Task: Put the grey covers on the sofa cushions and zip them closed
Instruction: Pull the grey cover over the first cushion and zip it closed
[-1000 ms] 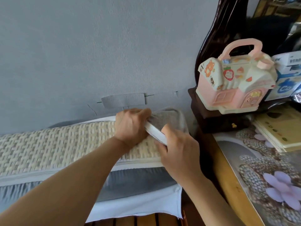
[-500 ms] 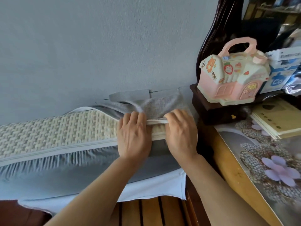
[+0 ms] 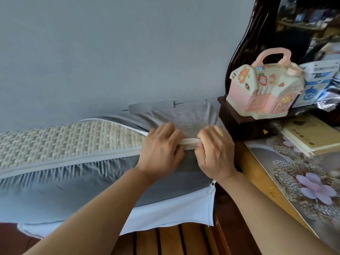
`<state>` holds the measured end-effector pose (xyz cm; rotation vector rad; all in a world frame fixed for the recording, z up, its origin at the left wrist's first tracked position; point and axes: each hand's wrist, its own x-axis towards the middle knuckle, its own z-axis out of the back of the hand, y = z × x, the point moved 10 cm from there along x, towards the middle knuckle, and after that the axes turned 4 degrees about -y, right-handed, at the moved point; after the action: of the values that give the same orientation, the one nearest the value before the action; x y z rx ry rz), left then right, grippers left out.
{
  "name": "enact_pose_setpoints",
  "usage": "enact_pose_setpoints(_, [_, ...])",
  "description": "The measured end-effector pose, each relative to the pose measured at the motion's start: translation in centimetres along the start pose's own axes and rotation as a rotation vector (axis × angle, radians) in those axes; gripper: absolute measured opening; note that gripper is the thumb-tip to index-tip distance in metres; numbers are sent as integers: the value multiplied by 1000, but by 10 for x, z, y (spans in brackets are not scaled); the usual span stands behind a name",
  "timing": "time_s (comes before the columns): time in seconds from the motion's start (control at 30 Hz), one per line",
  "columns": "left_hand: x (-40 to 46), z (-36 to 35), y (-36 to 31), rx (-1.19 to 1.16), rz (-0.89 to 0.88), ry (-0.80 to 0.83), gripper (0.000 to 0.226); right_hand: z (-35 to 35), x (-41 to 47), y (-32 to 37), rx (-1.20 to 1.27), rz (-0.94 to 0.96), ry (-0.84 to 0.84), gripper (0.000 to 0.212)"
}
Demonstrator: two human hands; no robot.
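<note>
likely home, toy house (image 3: 265,89), sofa cushion (image 3: 70,142)

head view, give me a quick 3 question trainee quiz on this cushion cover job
1. True or false: the grey cover already encloses the whole woven cushion.
2. What stands on the dark wooden stand right of the cushion? A) a pink toy house B) a lamp C) a kettle
3. Fill in: both hands pinch the cushion's pale ____ at its right end.

Key
1. False: only the right end is covered; the woven face is bare to the left.
2. A, the pink toy house.
3. Edge: left hand and right hand each close their grip on it.
</note>
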<state>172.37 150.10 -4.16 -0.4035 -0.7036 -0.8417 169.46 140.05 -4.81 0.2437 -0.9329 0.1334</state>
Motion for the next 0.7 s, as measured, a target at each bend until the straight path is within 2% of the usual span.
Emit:
enact_pose_setpoints(0.03, [-5,3,17,67,51,43,18,-3,-1,2,-32,-21,32,9])
enact_pose_setpoints(0.17, [-34,36,130,313,481,139,19,-26,12,40,-78,-83,158,7])
enact_pose_setpoints(0.3, [-43,41,182,257,612,170,26,-62,37,94,-109,-84,223,7])
enact_pose_setpoints(0.37, [-42,40,193,213,665,127,23,-82,47,113,-148,-110,251,12])
enact_pose_setpoints(0.47, [-41,52,194,180,684,-51,9,-107,56,118,-142,-176,295,17])
enact_pose_setpoints(0.53, [-41,68,189,147,637,-149,7,-113,58,111,-78,-202,284,10])
enact_pose_setpoints(0.6, [-44,79,179,164,473,-121,5,-105,59,116,66,-151,199,7])
enact_pose_setpoints(0.7, [-57,85,174,112,320,38,13,-90,58,127,163,-77,99,28])
